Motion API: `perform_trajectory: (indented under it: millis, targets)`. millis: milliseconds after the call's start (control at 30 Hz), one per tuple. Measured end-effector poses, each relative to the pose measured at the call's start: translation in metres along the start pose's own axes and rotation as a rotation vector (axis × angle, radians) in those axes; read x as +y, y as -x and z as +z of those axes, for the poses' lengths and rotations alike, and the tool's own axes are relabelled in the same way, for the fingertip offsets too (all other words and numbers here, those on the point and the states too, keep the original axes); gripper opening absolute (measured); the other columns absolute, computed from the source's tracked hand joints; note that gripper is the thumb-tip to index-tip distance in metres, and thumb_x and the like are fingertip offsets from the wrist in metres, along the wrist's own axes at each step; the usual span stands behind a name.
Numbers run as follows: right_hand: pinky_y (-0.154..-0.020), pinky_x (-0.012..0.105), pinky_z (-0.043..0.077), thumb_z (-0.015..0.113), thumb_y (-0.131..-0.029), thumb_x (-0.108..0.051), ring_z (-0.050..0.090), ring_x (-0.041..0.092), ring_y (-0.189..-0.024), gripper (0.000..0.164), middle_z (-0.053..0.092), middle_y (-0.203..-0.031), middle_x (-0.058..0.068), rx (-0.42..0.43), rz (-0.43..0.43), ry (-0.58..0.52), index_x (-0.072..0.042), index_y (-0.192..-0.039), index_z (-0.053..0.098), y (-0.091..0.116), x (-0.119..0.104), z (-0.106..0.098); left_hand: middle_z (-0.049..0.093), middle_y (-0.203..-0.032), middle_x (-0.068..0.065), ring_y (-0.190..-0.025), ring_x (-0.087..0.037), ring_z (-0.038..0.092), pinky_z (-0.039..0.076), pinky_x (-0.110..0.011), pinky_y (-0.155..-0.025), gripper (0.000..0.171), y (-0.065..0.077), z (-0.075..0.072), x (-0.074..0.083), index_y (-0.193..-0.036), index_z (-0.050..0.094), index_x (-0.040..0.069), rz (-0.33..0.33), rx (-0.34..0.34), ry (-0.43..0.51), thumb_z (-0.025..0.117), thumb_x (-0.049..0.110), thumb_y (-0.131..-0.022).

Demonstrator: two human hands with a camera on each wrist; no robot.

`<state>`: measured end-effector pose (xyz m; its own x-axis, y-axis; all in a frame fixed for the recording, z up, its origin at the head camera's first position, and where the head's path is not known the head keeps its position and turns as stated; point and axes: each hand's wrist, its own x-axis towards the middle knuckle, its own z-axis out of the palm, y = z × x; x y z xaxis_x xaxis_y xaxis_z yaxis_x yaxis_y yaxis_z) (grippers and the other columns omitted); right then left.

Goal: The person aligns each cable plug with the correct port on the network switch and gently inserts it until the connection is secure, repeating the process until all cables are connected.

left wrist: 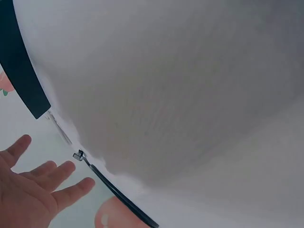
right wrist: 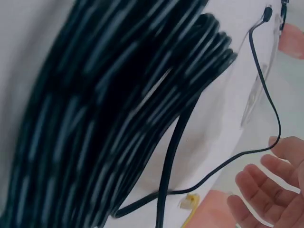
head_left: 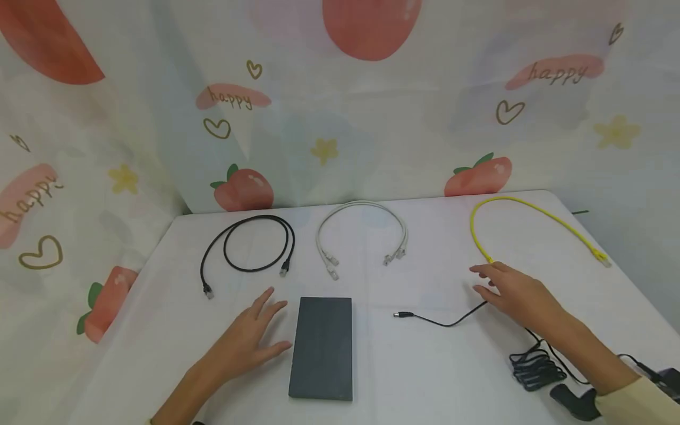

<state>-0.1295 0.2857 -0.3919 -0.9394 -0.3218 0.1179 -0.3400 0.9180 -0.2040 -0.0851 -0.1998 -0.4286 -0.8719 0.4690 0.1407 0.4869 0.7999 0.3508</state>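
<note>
My left hand (head_left: 247, 336) hovers with spread fingers just left of a flat dark grey rectangular box (head_left: 321, 348). In the left wrist view the same hand (left wrist: 28, 194) holds nothing, with the box (left wrist: 23, 66) and a black network cable (left wrist: 121, 194) nearby. Over a thin black power cord (head_left: 446, 324), my right hand (head_left: 523, 298) reaches forward with loosely bent fingers, near the yellow network cable (head_left: 480, 241). The right wrist view shows that hand (right wrist: 278, 194) with nothing gripped, beyond the bundled cord (right wrist: 118, 104).
A looped black network cable (head_left: 255, 270) lies at the back left. Pale grey network cables (head_left: 361, 203) curve at the back middle. On the right are the cord's tied bundle (head_left: 536, 369) and a black adapter (head_left: 670, 378). A printed curtain (head_left: 372, 130) hangs behind the white table (head_left: 425, 378).
</note>
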Motion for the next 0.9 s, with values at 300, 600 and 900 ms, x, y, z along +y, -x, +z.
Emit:
perform_trajectory:
  millis: [300,600,900]
  targets:
    - [-0.057,0.033,0.051,0.074,-0.08,-0.011,0.061,0.02,-0.076,0.027,0.059,-0.087,0.003,0.036,-0.062,-0.013,-0.005,-0.104,0.064,-0.005,-0.014,0.007,0.023,-0.151,-0.016,-0.128,-0.033,0.038,0.038,-0.054,-0.096,0.074,-0.002,0.001,0.002,-0.139,0.045,0.013,0.105,-0.075,0.068,0.07,0.05,-0.08]
    - [-0.059,0.034,0.051,0.073,-0.082,-0.014,0.061,0.019,-0.077,0.024,0.06,-0.086,0.0,0.005,-0.073,-0.021,-0.006,-0.103,0.065,-0.009,-0.024,0.012,0.02,-0.153,-0.014,-0.128,-0.035,0.039,0.024,-0.07,-0.096,0.081,-0.001,0.003,0.006,-0.144,0.038,0.019,0.049,-0.173,0.106,0.061,0.062,-0.08]
    - [-0.058,0.028,0.049,0.074,-0.081,-0.016,0.06,0.013,-0.077,0.023,0.06,-0.09,-0.004,-0.024,-0.12,-0.076,-0.01,-0.101,0.065,-0.012,-0.036,0.02,0.018,-0.154,-0.011,-0.129,-0.031,0.04,0.023,-0.072,-0.094,0.08,-0.003,0.002,0.01,-0.144,0.039,0.017,0.06,-0.217,0.131,0.065,0.057,-0.08]
